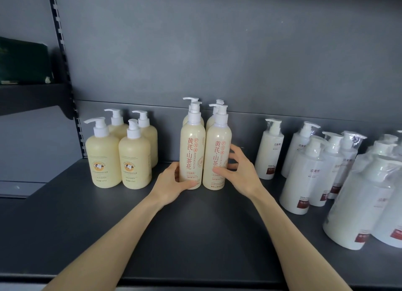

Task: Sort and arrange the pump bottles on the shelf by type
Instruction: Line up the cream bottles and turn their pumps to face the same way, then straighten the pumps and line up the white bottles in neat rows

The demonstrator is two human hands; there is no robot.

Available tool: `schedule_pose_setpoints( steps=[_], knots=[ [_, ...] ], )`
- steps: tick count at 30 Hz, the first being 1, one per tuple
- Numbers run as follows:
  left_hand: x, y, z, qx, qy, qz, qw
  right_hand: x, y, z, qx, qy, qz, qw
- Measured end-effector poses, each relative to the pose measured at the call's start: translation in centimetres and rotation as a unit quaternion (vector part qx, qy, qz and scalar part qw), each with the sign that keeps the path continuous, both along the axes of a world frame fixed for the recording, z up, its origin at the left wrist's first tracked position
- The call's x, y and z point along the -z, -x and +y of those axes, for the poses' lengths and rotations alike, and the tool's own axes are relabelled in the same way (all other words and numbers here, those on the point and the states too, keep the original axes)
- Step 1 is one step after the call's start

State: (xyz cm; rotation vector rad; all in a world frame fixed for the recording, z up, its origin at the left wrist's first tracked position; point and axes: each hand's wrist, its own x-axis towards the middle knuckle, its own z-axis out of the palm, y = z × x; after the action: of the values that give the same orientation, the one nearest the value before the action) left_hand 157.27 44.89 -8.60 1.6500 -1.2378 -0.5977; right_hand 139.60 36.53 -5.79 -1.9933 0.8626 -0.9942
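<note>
Nearest, at the right end of the dark grey shelf (195,236), a crowd of white bottles (304,177) with white pumps and dark red label patches stands upright, several wrapped in clear film, and the group runs back toward the rear panel. Two bare forearms reach in over the shelf's front edge to its middle. The left hand (171,182) grips the foot of the left tall bottle (192,151), with the thumb across the front low down and the fingers curled round its left side. The right hand (241,171) holds the right tall bottle (216,153), with the thumb laid on the lower label and the spread fingers curving round its right side. These two cream bottles with red Chinese lettering stand upright and side by side, nearly touching. The hands are apart, one on each bottle. Directly behind them stand two more tall bottles (186,118) of the same kind, mostly hidden apart from their shoulders and pumps. Off to the left, well apart, four squat yellow bottles (134,160) form a two-by-two cluster. On a higher shelf at far left sits a dark green box (24,60).
</note>
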Motion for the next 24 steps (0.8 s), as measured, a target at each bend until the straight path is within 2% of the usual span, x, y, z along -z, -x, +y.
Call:
schedule_pose_setpoints(
  steps=[14, 19, 24],
  knots=[
    [-0.3, 0.2, 0.2, -0.002, -0.007, -0.001, 1.0, 0.0, 0.1, 0.1, 0.003, -0.015, 0.027, 1.0],
    [-0.3, 0.2, 0.6, -0.007, -0.021, -0.017, 1.0, -0.5, 0.7, 0.2, 0.009, -0.006, 0.124, 0.992],
    [-0.1, 0.1, 2.2, -0.021, -0.039, -0.104, 0.994, -1.0, 2.0, 1.0, 0.028, 0.028, 0.229, 0.973]
  ],
)
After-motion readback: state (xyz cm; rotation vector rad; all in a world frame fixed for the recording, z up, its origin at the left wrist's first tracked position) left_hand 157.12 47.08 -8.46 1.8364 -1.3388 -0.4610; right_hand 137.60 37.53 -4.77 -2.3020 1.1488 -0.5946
